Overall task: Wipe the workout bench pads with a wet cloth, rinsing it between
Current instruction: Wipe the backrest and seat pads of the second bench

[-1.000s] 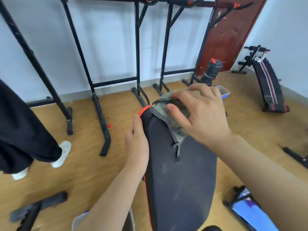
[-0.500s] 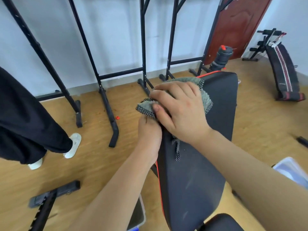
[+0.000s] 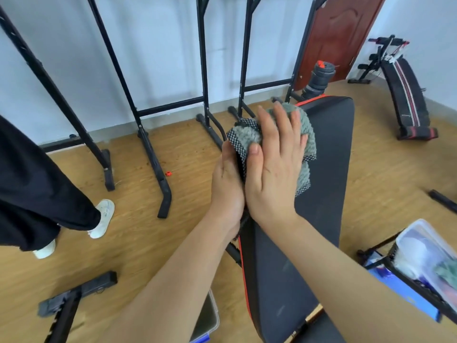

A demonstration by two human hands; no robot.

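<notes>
The right hand, flat and open-fingered where a second ago it was curled, is pressing the cloth farther along the bench pad, while the left hand is seemingly clutching the pad's left edge, so wiping is advancing.

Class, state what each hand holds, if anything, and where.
Right hand presses the grey fluffy cloth flat under its palm; left hand steadies the black bench pad's left edge.
</notes>
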